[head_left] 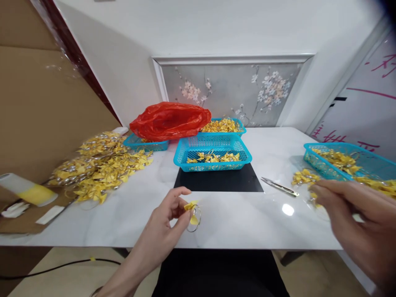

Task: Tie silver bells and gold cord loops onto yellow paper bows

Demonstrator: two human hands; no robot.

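My left hand [168,220] hovers over the near edge of the white marble table [235,218]. Its thumb and fingers pinch a small yellow folded charm on a metal key ring [193,214]. My right hand [355,218] reaches to the right, fingers curled at a small heap of yellow charms [305,178] beside the right blue basket [349,163]. Whether those fingers hold a charm is unclear. A blue basket [213,152] with a few yellow charms sits straight ahead on a black mat [219,179].
A large pile of yellow ringed charms [99,167] covers the table's left side. Small scissors [278,186] lie right of the mat. A red plastic bag [170,120] rests over a rear basket [147,144]; another full basket [224,125] stands behind. Cardboard stands at the left.
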